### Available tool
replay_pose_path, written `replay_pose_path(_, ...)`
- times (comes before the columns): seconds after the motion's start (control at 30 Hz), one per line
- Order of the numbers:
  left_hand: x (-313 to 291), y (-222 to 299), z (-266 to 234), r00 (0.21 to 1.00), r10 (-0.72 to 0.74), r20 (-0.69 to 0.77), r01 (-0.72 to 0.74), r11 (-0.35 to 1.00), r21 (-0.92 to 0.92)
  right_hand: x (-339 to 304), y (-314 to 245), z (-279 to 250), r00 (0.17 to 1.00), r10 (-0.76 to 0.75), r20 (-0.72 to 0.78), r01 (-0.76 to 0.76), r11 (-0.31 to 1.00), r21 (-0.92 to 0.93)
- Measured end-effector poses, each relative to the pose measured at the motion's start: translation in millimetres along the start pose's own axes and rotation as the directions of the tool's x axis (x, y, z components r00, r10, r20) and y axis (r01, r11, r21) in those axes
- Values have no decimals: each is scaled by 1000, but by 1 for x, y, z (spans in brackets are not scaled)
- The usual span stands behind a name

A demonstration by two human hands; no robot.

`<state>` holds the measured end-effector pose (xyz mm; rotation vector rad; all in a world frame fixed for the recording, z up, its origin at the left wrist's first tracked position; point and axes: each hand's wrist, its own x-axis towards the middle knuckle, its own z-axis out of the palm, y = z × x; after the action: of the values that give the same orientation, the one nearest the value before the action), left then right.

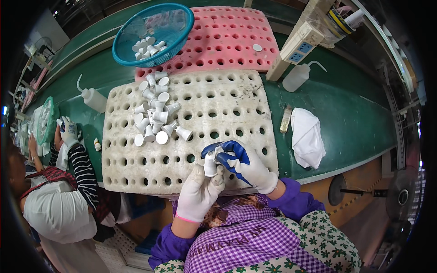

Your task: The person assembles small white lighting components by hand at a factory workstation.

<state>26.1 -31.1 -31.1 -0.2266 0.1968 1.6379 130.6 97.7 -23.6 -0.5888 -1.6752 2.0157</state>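
Observation:
In front of my body, my left hand [200, 189], in a white glove, grips a small white cup-shaped piece [210, 167] with a narrower top. My right hand [246, 164] wears a white glove with blue-coated fingers, bent together at the narrow top of that piece. A greyish-white scrap shows between these fingers, too small to make out. Beyond my hands, several similar white pieces [157, 116] lie in a loose heap, some upright and some on their sides. They rest on a cream foam board [223, 102] full of round holes.
Behind lies a pink holed board [232, 29], partly under a teal mesh basket [119, 43] containing more white pieces. Squeeze bottles stand left [94, 100] and right [296, 78]. A white cloth [307, 136] lies right, near a socket post [298, 43]. A co-worker [59, 200] works at left.

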Motion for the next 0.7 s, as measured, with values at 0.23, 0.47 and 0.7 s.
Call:
replay_pose_path(0.23, 5, -11, 0, 892, 451, -14, -275, 569, 775, -3, 8, 4, 999, -3, -51, 4, 1000, 20)
replay_pose_path(0.47, 20, -21, -18, 552, 643, 530, -358, -392, 848, -6, -5, 16, 981, 83, -177, -84, 996, 1)
replay_pose_path(0.7, 4, -4, 5, 990, -113, 82, 114, 993, -12, -5, -2, -4, 997, -5, -74, 13, 995, 103)
